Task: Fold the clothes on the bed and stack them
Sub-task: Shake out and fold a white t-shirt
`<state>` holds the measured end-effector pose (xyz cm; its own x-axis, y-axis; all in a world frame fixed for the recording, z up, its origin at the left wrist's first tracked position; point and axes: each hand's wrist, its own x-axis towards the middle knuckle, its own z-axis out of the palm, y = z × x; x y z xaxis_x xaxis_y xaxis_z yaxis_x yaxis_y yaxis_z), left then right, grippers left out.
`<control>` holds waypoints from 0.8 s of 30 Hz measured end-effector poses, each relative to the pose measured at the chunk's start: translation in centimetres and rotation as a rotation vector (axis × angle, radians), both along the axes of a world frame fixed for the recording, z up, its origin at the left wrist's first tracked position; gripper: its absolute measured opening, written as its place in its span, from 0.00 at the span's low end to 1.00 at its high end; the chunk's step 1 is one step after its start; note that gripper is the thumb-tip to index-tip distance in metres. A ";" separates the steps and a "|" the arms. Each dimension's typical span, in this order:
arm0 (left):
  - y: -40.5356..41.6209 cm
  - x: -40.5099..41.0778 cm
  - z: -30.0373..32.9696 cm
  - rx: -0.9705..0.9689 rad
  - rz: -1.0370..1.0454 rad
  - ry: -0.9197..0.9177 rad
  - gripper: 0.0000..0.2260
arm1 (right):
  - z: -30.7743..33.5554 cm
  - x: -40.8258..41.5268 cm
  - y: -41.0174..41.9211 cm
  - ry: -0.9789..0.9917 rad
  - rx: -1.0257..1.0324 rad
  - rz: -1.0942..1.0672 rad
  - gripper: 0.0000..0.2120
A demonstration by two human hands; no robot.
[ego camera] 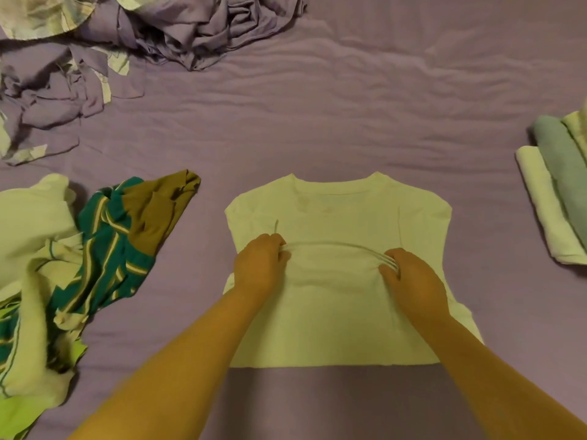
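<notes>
A pale yellow-white T-shirt point(336, 211) lies flat on the purple bed sheet point(317, 122), collar away from me, its sleeves folded in. My left hand point(259, 266) pinches a ridge of the shirt's fabric near its middle left. My right hand point(413, 277) pinches the same raised crease at the middle right, where several thin pleats show by the fingers. The crease runs in an arc between the two hands. To the right stands a stack of folded clothes point(559, 198), white and grey-green pieces.
A heap of unfolded clothes point(63, 265), with a green striped garment and pale pieces, lies at the left. A crumpled purple blanket with patterned lining point(127, 36) fills the far left corner.
</notes>
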<state>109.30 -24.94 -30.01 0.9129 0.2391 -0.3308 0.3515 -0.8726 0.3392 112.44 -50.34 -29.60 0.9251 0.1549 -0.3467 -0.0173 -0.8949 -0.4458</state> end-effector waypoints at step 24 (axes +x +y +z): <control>-5.8 5.6 -3.3 0.185 -0.495 -0.476 0.14 | -0.9 8.4 0.2 -0.080 0.261 0.032 0.37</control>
